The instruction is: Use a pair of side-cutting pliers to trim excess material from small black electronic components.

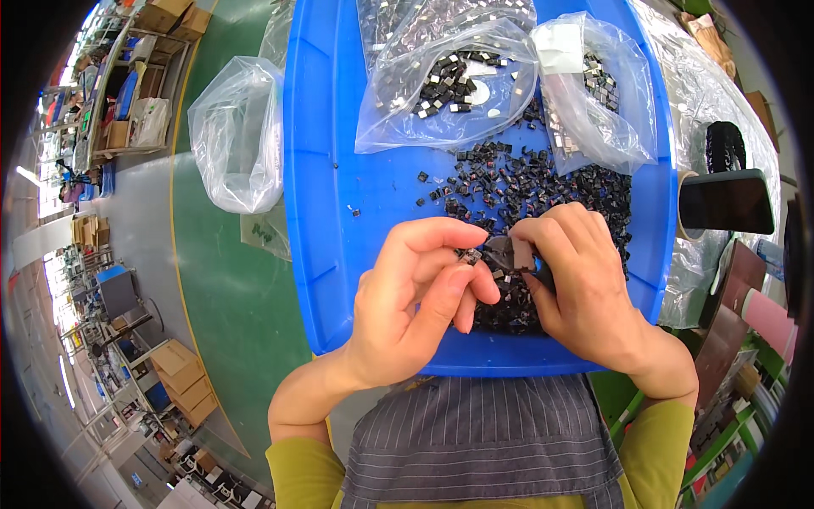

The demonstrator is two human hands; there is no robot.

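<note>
Over the near part of a blue tray (326, 293), my left hand (411, 297) pinches a small black part (469, 255) with silvery bits between thumb and fingers. Close beside it, my right hand (585, 284) is wrapped round a dark hand tool (500, 254) with a grey-brown block at its end. The tool's exact kind is hard to make out, since my fingers cover much of it. Its tip is near the small part; whether they touch I cannot tell. Many loose small black pieces (585, 191) lie heaped under and beyond both hands.
Clear plastic bags (449, 85) holding black and silvery parts lie at the tray's far side, with another bag (593, 102) to their right. A clear bag (237, 144) hangs off the left rim. At right, a phone (727, 202) stands by a tape roll (688, 208) on silvery wrapping.
</note>
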